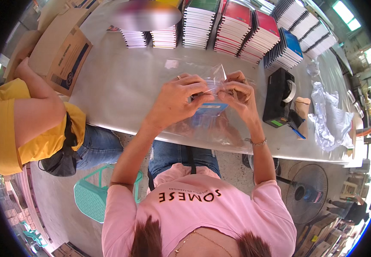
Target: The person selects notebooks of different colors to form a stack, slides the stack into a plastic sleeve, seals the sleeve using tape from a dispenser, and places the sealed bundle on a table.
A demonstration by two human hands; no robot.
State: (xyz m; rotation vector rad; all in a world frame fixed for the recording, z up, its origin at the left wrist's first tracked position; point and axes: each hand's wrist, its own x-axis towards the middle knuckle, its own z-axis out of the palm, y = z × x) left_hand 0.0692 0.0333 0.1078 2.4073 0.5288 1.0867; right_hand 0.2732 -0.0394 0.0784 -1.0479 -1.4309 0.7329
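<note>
Near the table's front edge, my left hand [177, 99] and my right hand [242, 95] face each other over a clear plastic bag [218, 73]. Both hands are closed, with thumbs and fingers pinching the bag's film near its upper end. A blue flat item [211, 108] with a pale patch shows through the film below my fingers; its kind is partly hidden by my hands and the glare. Loose film spreads over the tabletop toward me.
Stacks of spiral-bound notebooks [199, 26] line the far side. To the right are a black tape dispenser [275, 97] and crumpled plastic [327, 115]. At left, a person in yellow [39, 124] reaches toward a cardboard box [61, 55]. A green stool [92, 195] and a fan [307, 192] stand below.
</note>
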